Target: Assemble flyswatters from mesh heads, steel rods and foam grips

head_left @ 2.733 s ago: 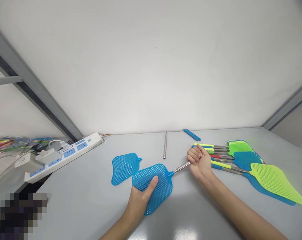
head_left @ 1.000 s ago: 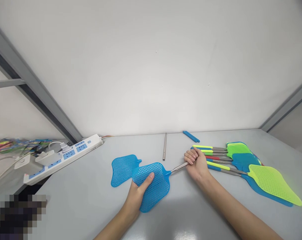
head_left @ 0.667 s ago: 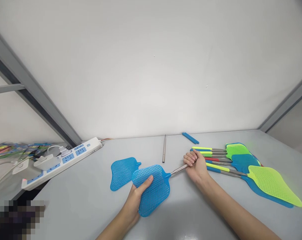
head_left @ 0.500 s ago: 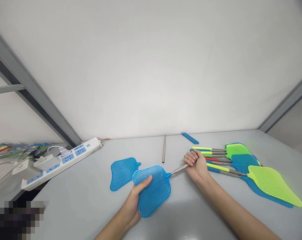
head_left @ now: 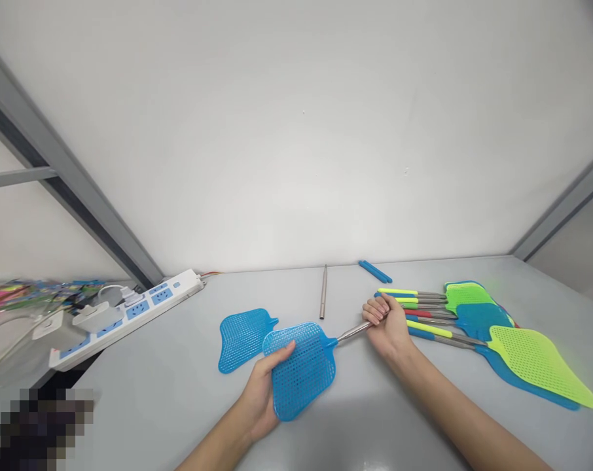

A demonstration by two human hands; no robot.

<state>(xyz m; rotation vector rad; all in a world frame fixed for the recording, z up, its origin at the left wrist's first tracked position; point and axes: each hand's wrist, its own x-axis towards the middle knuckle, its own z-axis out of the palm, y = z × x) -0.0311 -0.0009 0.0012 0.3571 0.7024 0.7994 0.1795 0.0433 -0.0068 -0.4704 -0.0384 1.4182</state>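
A blue fly swatter with a perforated head is held between my two hands. My left hand grips the head, thumb on top and fingers beneath. Closed around its silver metal rod is my right hand, which hides the rod's far end. Behind the left hand lies a loose blue swatter head, partly overlapped by the held one in view. Farther back on the table rest a bare metal rod and blue handle sleeves.
Several swatters with yellow-green heads and blue heads are piled at right on the grey table. A white power strip with plugged-in adapters is at left, near colourful packets. A white wall stands behind.
Both hands keep the same hold on the swatter. The whole view has shifted slightly, and the swatter's head sits marginally higher in the picture.
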